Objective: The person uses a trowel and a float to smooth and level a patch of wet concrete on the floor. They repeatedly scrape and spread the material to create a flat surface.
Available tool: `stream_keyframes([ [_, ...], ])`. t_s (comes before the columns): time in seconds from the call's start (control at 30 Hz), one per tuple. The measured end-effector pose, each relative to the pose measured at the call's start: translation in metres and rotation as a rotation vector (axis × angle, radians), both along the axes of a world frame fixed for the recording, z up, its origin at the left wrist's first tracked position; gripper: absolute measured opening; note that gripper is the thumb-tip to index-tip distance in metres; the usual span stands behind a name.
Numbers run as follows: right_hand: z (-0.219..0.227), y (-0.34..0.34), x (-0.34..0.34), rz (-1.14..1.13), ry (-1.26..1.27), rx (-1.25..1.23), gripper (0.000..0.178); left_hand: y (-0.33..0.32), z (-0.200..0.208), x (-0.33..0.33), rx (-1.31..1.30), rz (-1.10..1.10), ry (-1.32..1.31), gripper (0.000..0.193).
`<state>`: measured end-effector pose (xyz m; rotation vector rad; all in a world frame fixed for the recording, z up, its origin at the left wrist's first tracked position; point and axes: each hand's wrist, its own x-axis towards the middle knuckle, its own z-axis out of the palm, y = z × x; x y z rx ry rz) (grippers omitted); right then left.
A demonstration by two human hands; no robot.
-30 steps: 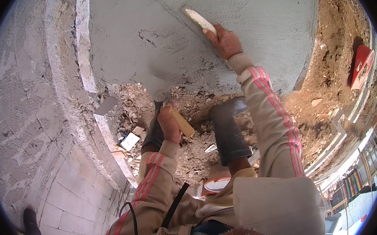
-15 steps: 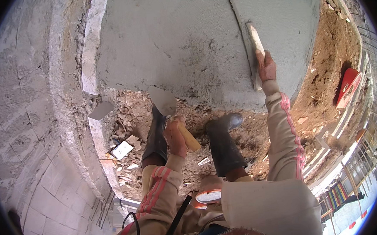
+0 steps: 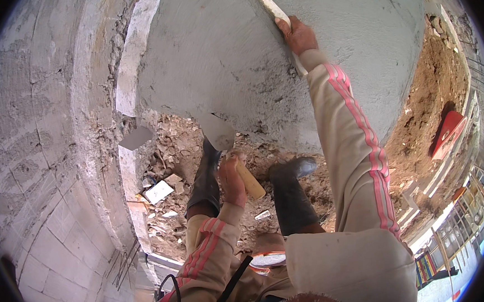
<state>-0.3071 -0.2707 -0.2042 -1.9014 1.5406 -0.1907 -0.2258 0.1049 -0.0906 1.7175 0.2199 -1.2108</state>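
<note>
My right hand is closed around the pale handle of a plastering float, which lies against the wet grey cement surface. The sleeved right arm reaches far forward over the cement. My left hand grips a trowel by its yellowish handle. The trowel's grey blade points away from me, near the cement's closest edge and apart from my right hand. Rough, pitted patches show in the cement below the float, while other parts look smoother.
My dark rubber boots stand on broken rubble and soil. Left are a rough block wall, a pale edge strip and a flat grey piece. A red object lies on the brown soil at right.
My right hand has moved the float leftward and farther away across the cement, turning it to a slant. My left hand still holds the trowel, nearly in the same place.
</note>
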Motion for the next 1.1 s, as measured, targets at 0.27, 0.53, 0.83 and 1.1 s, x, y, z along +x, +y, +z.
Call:
stream_keyframes([
  [0.27,0.022,0.073,-0.057,0.26,0.058,0.133,0.058,0.004,-0.006,-0.006,0.024,0.006,-0.025,0.032],
  [0.53,0.027,0.095,-0.177,-0.082,0.1,0.011,0.048,-0.004,-0.007,0.006,0.025,0.044,0.026,0.039],
  [0.83,-0.009,-0.085,-0.034,-0.357,-0.025,-0.141,0.066,-0.018,-0.005,0.027,-0.013,0.121,0.055,0.027],
  [1.1,-0.008,-0.105,0.037,-0.122,0.029,-0.122,0.066,-0.033,0.01,0.038,-0.074,0.114,0.029,0.028],
])
